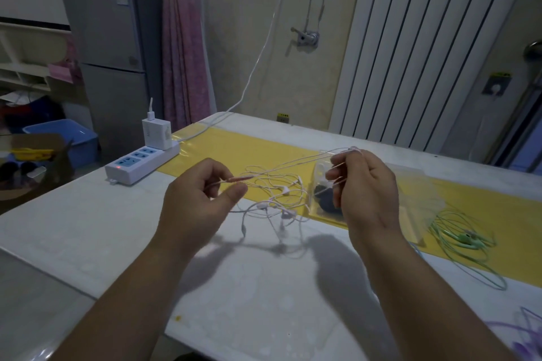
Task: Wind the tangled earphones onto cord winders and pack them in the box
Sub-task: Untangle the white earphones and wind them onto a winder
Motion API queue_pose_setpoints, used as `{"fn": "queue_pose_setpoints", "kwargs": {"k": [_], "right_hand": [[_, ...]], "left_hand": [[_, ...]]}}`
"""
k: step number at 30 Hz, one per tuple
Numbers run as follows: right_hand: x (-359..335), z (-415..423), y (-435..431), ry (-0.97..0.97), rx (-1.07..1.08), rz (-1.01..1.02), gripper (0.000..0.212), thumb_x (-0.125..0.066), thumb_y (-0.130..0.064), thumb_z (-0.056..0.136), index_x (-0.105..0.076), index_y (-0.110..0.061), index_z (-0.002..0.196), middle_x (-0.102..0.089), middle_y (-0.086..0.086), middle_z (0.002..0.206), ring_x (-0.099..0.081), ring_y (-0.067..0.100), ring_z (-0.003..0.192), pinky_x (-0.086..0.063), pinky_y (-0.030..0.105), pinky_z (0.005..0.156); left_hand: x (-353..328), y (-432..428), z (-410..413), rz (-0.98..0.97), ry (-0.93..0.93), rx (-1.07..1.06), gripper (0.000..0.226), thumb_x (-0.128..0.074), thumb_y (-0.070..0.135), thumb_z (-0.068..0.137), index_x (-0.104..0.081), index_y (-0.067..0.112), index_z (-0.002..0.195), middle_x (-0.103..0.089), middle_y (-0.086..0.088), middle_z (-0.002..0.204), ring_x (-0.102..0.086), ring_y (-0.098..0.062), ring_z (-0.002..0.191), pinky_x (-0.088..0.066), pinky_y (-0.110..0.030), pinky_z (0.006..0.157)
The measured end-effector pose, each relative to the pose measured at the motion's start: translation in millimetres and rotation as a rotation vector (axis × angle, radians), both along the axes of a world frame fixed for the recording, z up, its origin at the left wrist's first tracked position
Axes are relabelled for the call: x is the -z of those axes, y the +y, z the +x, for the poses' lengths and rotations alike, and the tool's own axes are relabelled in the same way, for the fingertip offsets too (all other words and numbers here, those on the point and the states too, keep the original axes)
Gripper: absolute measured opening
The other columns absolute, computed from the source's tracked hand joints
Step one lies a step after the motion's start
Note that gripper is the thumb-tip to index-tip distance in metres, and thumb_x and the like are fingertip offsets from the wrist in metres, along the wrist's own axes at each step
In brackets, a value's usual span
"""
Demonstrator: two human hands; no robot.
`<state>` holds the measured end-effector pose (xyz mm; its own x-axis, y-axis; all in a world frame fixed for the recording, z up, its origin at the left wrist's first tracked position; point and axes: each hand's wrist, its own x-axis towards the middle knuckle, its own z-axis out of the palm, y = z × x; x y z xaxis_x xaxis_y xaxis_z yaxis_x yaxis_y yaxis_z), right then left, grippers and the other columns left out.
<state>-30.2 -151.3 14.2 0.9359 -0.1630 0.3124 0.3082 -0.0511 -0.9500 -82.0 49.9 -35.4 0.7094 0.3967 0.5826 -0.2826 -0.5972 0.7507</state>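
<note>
Pale pink tangled earphones (275, 193) hang in loose loops between my two hands above the white table (117, 214). My left hand (199, 202) pinches the cord near its pink plug end, fingers curled. My right hand (366, 187) grips several strands of the same cord, drawn taut toward the left hand. A clear plastic box (410, 184) with something dark inside lies behind my right hand, partly hidden by it. Green earphones (466, 243) lie in a loose heap on the yellow strip at the right. Purple earphones (525, 334) show at the bottom right edge.
A white power strip (140, 164) with a plugged-in charger (157, 133) sits at the table's left back, its cable running up the wall. A yellow strip (264, 149) crosses the table. A fridge (111, 47) and a blue bin (67, 135) stand beyond the left edge.
</note>
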Motion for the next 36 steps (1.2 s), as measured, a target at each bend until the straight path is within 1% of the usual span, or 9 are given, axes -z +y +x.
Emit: {"fn": "queue_pose_setpoints", "kwargs": {"k": [4,7,11,15,19,25,30,33,36], "right_hand": [[-5.5,-6.1,0.4,0.130,-0.086,0.189,0.036,-0.035,-0.026,0.103,-0.043,-0.014,0.070,-0.066,0.007,0.063,-0.041,0.013,0.038,-0.033,0.024,0.040],[-2.3,-5.6,0.8,0.067,-0.044,0.153,0.039,-0.035,-0.033,0.104,-0.040,-0.014,0.070,-0.051,0.009,0.056,-0.036,0.012,0.040,-0.030,0.022,0.039],[7.4,1.9,-3.7,-0.166,0.043,-0.174,0.031,-0.043,-0.032,0.097,-0.050,-0.015,0.072,-0.050,-0.005,0.060,-0.049,0.011,0.057,-0.043,0.032,0.057],[7.7,2.6,-7.2,-0.093,-0.149,-0.614,0.017,-0.052,-0.034,0.070,-0.065,-0.028,0.079,-0.062,-0.007,0.071,-0.060,0.020,0.075,-0.051,0.036,0.069],[10.2,0.2,-4.5,-0.018,-0.203,-0.901,0.010,-0.062,-0.031,0.089,-0.070,-0.033,0.082,-0.062,-0.015,0.085,-0.057,0.012,0.090,-0.041,0.028,0.074],[9.6,-0.9,-0.3,-0.228,-0.091,-0.611,0.015,-0.064,-0.029,0.090,-0.065,-0.030,0.075,-0.064,-0.008,0.079,-0.054,0.013,0.079,-0.035,0.029,0.067],[14.8,-5.1,2.9,-0.404,0.027,-0.498,0.011,-0.060,-0.032,0.089,-0.065,-0.032,0.080,-0.061,-0.014,0.069,-0.054,0.008,0.068,-0.041,0.030,0.064],[14.3,-6.8,4.5,-0.410,-0.066,-0.452,0.009,-0.067,-0.029,0.087,-0.067,-0.034,0.080,-0.057,-0.028,0.065,-0.053,0.002,0.063,-0.035,0.013,0.059],[13.4,-10.5,6.8,-0.352,-0.172,-0.420,0.009,-0.071,-0.024,0.086,-0.070,-0.031,0.080,-0.056,-0.029,0.059,-0.051,0.003,0.058,-0.034,0.010,0.055]], "left_hand": [[2.3,-5.9,1.0,0.288,0.054,-0.032,0.022,-0.079,0.017,0.076,-0.059,0.023,0.073,-0.053,0.014,0.063,-0.050,-0.001,0.068,-0.031,-0.014,0.056],[2.8,-8.0,0.1,0.367,0.098,0.015,0.015,-0.076,0.019,0.080,-0.061,0.021,0.078,-0.056,0.033,0.066,-0.051,0.007,0.066,-0.026,-0.016,0.054],[4.9,-3.5,1.8,0.391,0.066,0.061,0.012,-0.062,0.037,0.078,-0.068,0.027,0.081,-0.062,0.019,0.068,-0.055,-0.006,0.071,-0.039,-0.026,0.062],[6.1,1.6,3.6,0.370,-0.022,0.017,0.023,-0.053,0.043,0.080,-0.065,0.024,0.074,-0.056,0.009,0.070,-0.049,-0.009,0.069,-0.040,-0.026,0.061],[2.3,1.0,1.4,0.245,-0.138,-0.102,0.014,-0.060,0.027,0.084,-0.062,0.018,0.073,-0.057,0.006,0.068,-0.051,-0.015,0.068,-0.042,-0.036,0.062],[1.9,-2.6,-0.9,0.167,-0.224,-0.150,0.016,-0.060,0.027,0.085,-0.065,0.015,0.077,-0.055,0.011,0.066,-0.047,-0.006,0.064,-0.034,-0.011,0.061],[4.5,-3.6,-2.3,0.214,-0.355,-0.127,0.025,-0.062,0.032,0.086,-0.069,0.009,0.082,-0.063,0.002,0.072,-0.054,-0.013,0.065,-0.043,-0.020,0.061],[6.3,-3.2,-1.9,0.213,-0.364,-0.106,0.020,-0.065,0.027,0.086,-0.068,0.007,0.083,-0.063,-0.001,0.073,-0.053,-0.013,0.066,-0.043,-0.018,0.062],[6.6,-5.0,-1.7,0.200,-0.365,-0.042,0.019,-0.063,0.026,0.087,-0.065,0.008,0.083,-0.060,0.002,0.073,-0.053,-0.007,0.069,-0.041,-0.013,0.065]]}}
